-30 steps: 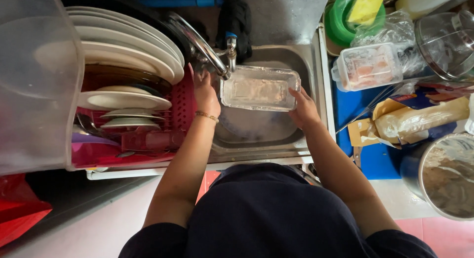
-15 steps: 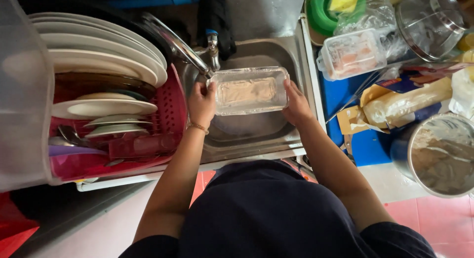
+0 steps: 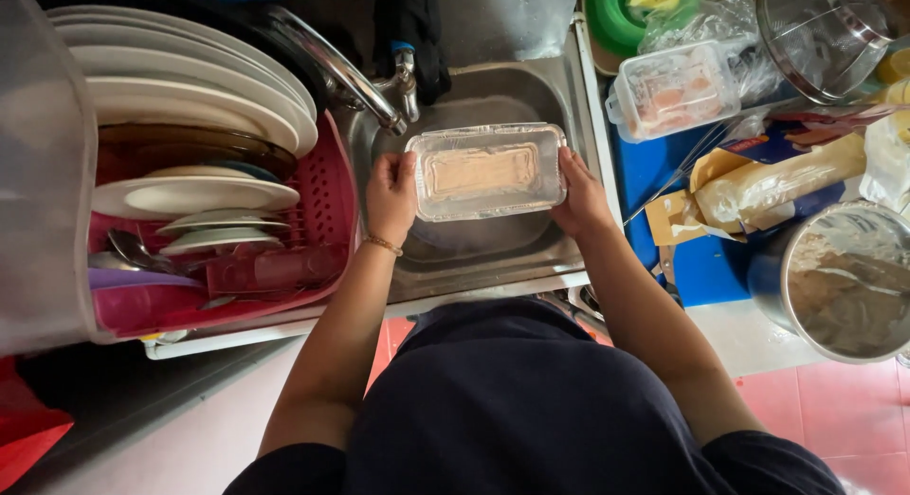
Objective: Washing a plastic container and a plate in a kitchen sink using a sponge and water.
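We hold a clear rectangular plastic container (image 3: 487, 172) level over the steel sink (image 3: 531, 258), one hand at each short end. Our left hand (image 3: 391, 196) is closed on the container's left end, fingers curled over its rim and thumb along the side; a thin gold bracelet (image 3: 383, 244) sits on that wrist. Our right hand (image 3: 580, 196) grips the right end the same way, fingers wrapped over the edge. The container's open side faces up, and its bottom looks cloudy and pale. It hangs just below the curved metal tap (image 3: 353, 76), whose spout ends close to the container's upper left corner; we cannot tell whether water is running.

To the left of the sink stands a pink dish rack (image 3: 322, 201) holding a row of white plates (image 3: 180, 97) on edge, a dark brown plate (image 3: 190, 152), smaller white saucers and a spoon (image 3: 133, 251). At the far left edge a large translucent tub (image 3: 38, 173) fills the view.

To the right of the sink, on a blue desk (image 3: 701, 267), lies another clear lidded box (image 3: 673, 89) with something pinkish inside, a torn paper bag (image 3: 758, 192), and a big metal pot (image 3: 839, 282) near the front right corner. A glass pot lid (image 3: 820, 30) and a green bowl (image 3: 616, 16) sit along the back edge.
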